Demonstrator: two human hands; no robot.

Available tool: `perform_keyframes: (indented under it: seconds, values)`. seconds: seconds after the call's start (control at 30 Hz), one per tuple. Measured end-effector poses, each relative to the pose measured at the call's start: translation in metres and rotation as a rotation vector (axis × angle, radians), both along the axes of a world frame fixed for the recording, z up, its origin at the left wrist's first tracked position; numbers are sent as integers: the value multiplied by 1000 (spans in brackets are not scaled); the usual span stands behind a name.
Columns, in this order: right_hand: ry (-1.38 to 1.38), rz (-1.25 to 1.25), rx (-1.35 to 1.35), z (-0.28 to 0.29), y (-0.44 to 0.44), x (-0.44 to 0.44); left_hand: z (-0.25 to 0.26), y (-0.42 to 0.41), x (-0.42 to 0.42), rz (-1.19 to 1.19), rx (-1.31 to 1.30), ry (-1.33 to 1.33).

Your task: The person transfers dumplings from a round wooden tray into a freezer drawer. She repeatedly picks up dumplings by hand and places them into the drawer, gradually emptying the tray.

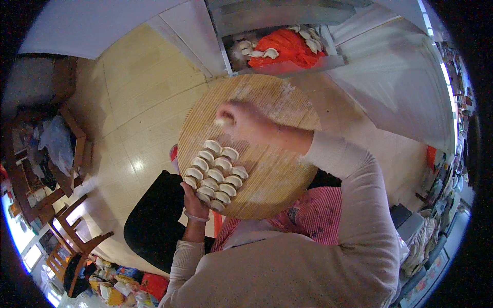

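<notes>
A round, ridged board (269, 184) of wood or bamboo, dusted with flour, lies before me over my lap. Rows of uncooked dumplings (215, 175) cover its near left part. My left hand (195, 202) grips the board's near left rim beside the lowest dumplings, thumb on top and fingers hidden beneath. Blurred by motion, my right hand (244, 117) is above the board's far half with curled fingers. A pale lump, seemingly a dumpling (222, 121), shows at its fingertips. Past the board is an open freezer drawer (335, 61) with a red plastic bag (277, 44) and more dumplings (270, 53).
An open appliance door (400, 88) stands at the right. Tiled floor (142, 100) spreads to the left, with a wooden chair (73, 231) and a wooden cabinet (77, 150) farther out. Bags and packages (119, 285) are piled at the lower left.
</notes>
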State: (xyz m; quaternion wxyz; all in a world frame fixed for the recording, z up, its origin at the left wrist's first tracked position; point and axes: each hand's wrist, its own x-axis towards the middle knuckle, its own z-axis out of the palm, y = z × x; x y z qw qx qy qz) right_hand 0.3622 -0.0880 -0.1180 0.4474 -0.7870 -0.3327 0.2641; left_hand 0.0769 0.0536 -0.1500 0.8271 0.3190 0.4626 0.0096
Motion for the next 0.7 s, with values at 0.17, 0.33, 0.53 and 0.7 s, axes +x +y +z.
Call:
perform_keyframes:
  seconds: [0.17, 0.33, 0.53, 0.7]
  values:
    - [-136, -354, -38, -15, 1, 101, -3, -1, 1, 14, 19, 1]
    - [-448, -435, -260, -68, 23, 158, -4, 0, -1, 27, -19, 17]
    - [-601, -451, -565, -114, 47, 186, 0, 1, -1, -22, 56, -6]
    - [-597, -508, -404, -96, 32, 174, 8, -2, -1, -36, 79, -6]
